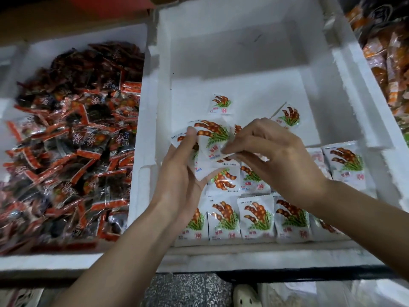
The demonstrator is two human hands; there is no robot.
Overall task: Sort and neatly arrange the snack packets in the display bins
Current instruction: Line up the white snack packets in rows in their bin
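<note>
the grip of the left hand (180, 167) holds a fanned stack of white packets (212, 138); the right hand (274, 151) pinches the top one. best to square the edges, then set them behind the standing rows (256, 218).

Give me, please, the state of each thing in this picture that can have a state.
Stack, white packets held up, fanned unevenly.
Left hand, holds the stack from below.
Right hand, pinches the top packet at its corner.
Front row, packets standing upright side by side.
Loose packets, two lying flat, apart, farther back.
White bin, open, back half bare.
Dark packets, heaped in disorder.
</note>
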